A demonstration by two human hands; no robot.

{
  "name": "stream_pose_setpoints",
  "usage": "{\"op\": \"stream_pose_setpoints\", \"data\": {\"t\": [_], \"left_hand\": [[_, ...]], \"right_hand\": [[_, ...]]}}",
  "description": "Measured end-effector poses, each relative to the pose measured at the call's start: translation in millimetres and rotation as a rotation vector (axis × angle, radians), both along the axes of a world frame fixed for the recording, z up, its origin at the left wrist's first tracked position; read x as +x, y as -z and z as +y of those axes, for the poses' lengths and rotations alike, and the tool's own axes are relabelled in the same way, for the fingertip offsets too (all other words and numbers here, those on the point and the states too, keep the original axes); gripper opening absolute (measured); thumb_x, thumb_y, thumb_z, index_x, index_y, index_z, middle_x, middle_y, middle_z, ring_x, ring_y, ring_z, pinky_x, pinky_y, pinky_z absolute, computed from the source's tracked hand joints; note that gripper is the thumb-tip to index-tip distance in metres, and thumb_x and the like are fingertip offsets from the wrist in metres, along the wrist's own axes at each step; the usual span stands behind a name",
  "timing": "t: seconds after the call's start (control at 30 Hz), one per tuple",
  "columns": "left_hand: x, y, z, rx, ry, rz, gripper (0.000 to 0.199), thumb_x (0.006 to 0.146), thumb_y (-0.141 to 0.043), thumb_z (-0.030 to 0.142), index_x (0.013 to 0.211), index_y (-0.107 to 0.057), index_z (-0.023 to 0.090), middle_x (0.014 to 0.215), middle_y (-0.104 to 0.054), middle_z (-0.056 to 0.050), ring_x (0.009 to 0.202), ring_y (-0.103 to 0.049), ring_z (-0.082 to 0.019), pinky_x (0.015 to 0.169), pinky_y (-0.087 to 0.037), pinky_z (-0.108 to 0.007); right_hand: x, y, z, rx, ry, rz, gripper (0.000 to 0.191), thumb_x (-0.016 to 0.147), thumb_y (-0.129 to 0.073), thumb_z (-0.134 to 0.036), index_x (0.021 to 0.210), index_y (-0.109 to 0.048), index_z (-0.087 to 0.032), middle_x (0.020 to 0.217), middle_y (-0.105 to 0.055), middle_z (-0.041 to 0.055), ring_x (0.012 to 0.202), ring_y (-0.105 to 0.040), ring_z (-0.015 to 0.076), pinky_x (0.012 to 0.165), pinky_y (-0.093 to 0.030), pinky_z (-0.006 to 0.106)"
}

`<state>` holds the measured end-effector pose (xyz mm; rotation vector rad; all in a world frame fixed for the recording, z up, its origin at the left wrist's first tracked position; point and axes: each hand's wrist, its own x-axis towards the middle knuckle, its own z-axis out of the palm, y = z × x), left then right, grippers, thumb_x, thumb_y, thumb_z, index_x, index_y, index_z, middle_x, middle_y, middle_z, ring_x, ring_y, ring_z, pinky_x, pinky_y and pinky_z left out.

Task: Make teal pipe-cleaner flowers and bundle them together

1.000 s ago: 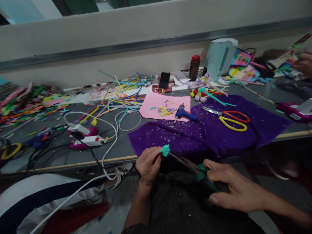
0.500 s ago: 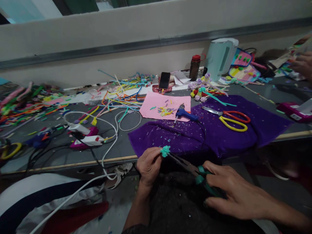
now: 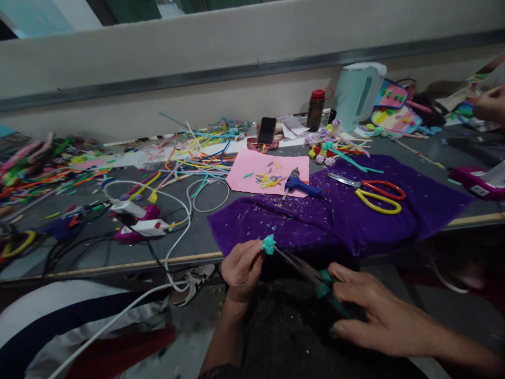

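Between its thumb and fingers, my left hand [image 3: 243, 268] pinches a small fuzzy teal piece [image 3: 269, 244] just in front of the table edge. My right hand [image 3: 379, 308] is wrapped round long-nose pliers [image 3: 305, 269] with green handles. The pliers' tips touch or nearly touch the right side of the teal piece. Behind both hands a purple cloth [image 3: 252, 216] hangs over the table edge. On it lie scissors [image 3: 365, 192] with red and yellow handles and a blue glue gun [image 3: 302, 185], whose nozzle end reaches onto a pink sheet [image 3: 244, 169].
White plugs and cables [image 3: 145, 227] lie at the left, with colourful fuzzy stems [image 3: 197, 168] behind. A phone [image 3: 267, 130], a bottle [image 3: 315, 111] and a kettle [image 3: 357, 95] stand or lie at the back. Another person's hand [image 3: 491, 105] shows at the far right.
The teal piece and the pliers' tips have shifted very slightly right. The other person's hand at the far right has moved a little. My hands keep their grips.
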<state>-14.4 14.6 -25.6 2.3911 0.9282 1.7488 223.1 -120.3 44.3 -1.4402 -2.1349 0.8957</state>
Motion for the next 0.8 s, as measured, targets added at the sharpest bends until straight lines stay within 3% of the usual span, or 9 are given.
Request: {"op": "stream_pose_setpoints", "data": {"t": [0.57, 0.8], "left_hand": [[0, -3.2, 0, -0.038, 0.053, 0.053, 0.035, 0.066, -0.065, 0.004, 0.096, -0.062, 0.022, 0.085, -0.067, -0.003, 0.076, -0.062, -0.014, 0.068, -0.051, -0.027], [-2, -5.2, 0, -0.029, 0.102, 0.122, 0.037, 0.067, -0.065, 0.004, 0.099, -0.062, 0.022, 0.087, -0.067, -0.004, 0.078, -0.062, -0.015, 0.068, -0.051, -0.027]], "right_hand": [[3, -4.2, -1, -0.002, -0.042, -0.127, 0.021, 0.081, -0.052, -0.040, 0.081, -0.058, -0.020, 0.089, -0.055, 0.0059, 0.078, -0.055, 0.0185, 0.066, -0.046, 0.031], [13, -8.9, 4, -0.015, -0.088, -0.141, 0.021, 0.081, -0.053, -0.037, 0.077, -0.058, -0.018, 0.085, -0.055, 0.0052, 0.073, -0.054, 0.0160, 0.064, -0.045, 0.028]]}}
